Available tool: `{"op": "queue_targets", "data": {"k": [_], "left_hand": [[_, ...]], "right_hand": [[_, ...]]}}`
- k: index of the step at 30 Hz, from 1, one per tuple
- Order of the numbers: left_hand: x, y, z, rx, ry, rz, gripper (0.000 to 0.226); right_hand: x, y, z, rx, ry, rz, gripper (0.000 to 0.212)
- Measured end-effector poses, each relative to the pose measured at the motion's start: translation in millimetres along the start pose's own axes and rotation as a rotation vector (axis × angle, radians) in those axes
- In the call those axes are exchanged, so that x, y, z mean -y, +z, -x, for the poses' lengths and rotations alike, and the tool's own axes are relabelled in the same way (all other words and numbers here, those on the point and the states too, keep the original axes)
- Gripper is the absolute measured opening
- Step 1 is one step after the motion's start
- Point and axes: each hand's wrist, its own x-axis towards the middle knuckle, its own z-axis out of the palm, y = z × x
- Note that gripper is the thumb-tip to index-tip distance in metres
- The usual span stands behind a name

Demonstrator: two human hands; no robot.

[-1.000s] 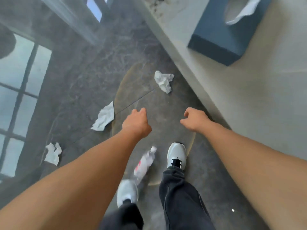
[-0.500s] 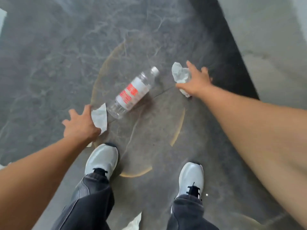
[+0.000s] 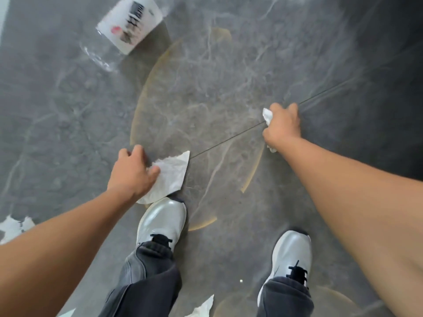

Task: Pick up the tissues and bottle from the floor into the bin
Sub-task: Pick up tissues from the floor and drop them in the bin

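Observation:
My left hand [image 3: 131, 172] presses down on a flat white tissue [image 3: 170, 177] lying on the grey floor just ahead of my left shoe, fingers curling over its edge. My right hand [image 3: 282, 125] is closed around a crumpled white tissue [image 3: 267, 116], which pokes out above and below the fist. A clear plastic bottle [image 3: 123, 30] with a white label lies blurred on the floor at the upper left. No bin is in view.
Another crumpled tissue [image 3: 13, 227] lies at the left edge and a further white tissue [image 3: 202, 307] sits between my legs at the bottom. My two grey shoes [image 3: 163, 223] stand on the dark marble floor [image 3: 229, 65], which has a tan ring mark.
The view has dropped closer to the floor. My right hand has closed on the crumpled tissue. My left hand has slid onto the flat tissue. The bottle now lies farther up and left.

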Motion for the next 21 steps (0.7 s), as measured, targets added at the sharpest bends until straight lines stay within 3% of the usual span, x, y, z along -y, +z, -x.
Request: {"op": "queue_targets", "data": {"k": [4, 8, 13, 17, 21], "left_hand": [[-13, 21, 23, 0.082, 0.015, -0.162, 0.056], [-14, 40, 33, 0.071, 0.047, -0.116, 0.027], [-21, 32, 39, 0.132, 0.179, -0.188, 0.012], [-51, 8, 61, 0.111, 0.206, -0.158, 0.022], [-99, -18, 94, 0.027, 0.122, -0.044, 0.01]], "right_hand": [[3, 13, 15, 0.028, -0.005, -0.042, 0.028], [1, 20, 25, 0.06, -0.045, -0.107, 0.025], [-16, 16, 48, 0.114, -0.142, -0.103, 0.022], [-30, -8, 79, 0.142, -0.155, -0.126, 0.02], [-35, -56, 113, 0.172, -0.21, -0.123, 0.02]]}}
